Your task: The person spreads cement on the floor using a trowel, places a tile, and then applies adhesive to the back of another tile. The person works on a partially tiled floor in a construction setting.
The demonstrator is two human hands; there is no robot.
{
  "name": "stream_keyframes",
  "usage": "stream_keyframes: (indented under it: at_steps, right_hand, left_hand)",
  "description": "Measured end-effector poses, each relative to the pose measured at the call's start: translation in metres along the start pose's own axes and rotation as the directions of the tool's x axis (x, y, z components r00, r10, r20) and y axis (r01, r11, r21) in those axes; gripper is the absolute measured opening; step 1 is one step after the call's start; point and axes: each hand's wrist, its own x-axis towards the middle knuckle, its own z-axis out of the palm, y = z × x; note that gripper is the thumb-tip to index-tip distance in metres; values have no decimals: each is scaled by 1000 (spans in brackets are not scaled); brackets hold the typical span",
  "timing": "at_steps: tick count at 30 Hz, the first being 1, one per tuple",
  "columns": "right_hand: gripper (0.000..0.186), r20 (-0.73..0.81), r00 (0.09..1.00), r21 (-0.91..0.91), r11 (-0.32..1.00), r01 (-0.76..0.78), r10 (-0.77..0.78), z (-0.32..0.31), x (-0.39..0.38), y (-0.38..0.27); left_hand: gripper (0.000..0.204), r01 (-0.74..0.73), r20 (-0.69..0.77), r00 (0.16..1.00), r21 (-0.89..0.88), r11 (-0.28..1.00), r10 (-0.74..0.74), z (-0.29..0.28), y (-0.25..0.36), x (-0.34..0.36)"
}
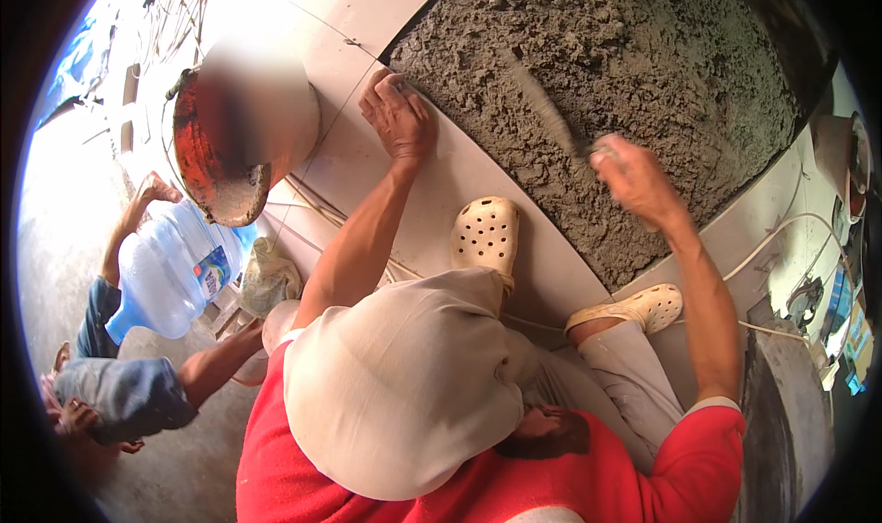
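Observation:
My right hand [638, 178] is closed round the handle of a trowel [547, 105]. Its long, narrow blade looks smeared by motion and lies over a bed of wet grey mortar [606, 54]. The blade's exact shape is hard to make out. My left hand [400, 119] rests on the pale tiles [487, 146] just left of the mortar's edge, fingers bent and slightly apart, with nothing visible in it. Beside it stands an orange-red bucket [188, 137] caked with mortar, tilted in the view and partly blurred.
Cream clogs [485, 238] are on my feet at the tile border. Left lies a large clear blue water bottle [170, 270], near another person's legs in denim shorts [129, 390]. A pale cable [772, 330] runs across the floor. A container [850, 169] stands far right.

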Motion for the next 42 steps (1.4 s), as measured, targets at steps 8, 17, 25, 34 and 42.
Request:
stream_keyframes:
  at_steps: [8,17,25,34,42]
  right_hand:
    - [37,-54,997,-85,994,-64,59,2,-7,-1]
    - [31,64,998,-67,998,-4,9,2,-18,-2]
    - [34,-11,991,-119,984,-134,134,-31,-38,6]
    - [34,-42,998,-112,992,-56,51,-17,-24,1]
    - [38,-33,969,-40,969,-245,244,-58,-21,-6]
  left_hand:
    - [27,-10,10,1000,-41,999,10,-4,0,2]
    - [36,-12,24,1000,-20,1000,12,-5,2,1]
    - [37,-14,62,998,-28,999,16,-5,-3,0]
    - [34,-9,35,999,-36,999,10,-5,1,2]
    - [35,-13,34,999,-3,1000,13,-3,0,1]
